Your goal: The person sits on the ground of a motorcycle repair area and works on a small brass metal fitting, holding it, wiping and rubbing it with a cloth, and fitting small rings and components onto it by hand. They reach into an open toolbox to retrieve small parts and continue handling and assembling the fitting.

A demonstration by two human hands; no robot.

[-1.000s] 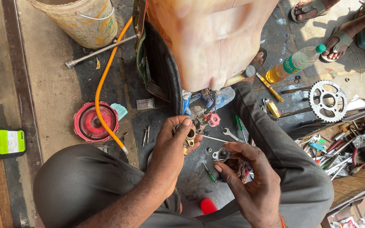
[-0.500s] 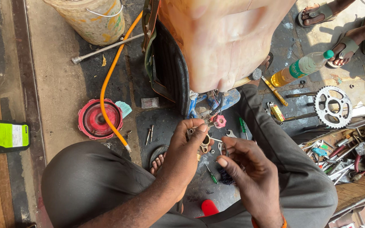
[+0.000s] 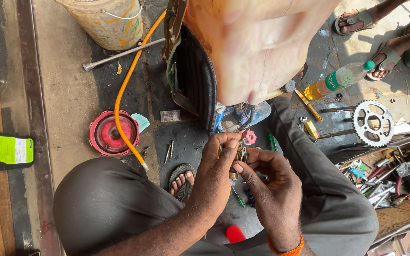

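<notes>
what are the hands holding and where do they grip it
Both the left hand and the right hand pinch a small metal part between fingertips, gripping its sides; which part it is cannot be told.

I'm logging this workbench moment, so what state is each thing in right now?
left hand: pinching a small metal part from above
right hand: fingers closed on the same metal part from below
plastic bottle: lying on its side, cap on, partly filled with yellow liquid
orange hose: loose, draped over the red round cover
sprocket: lying flat on the ground
</notes>
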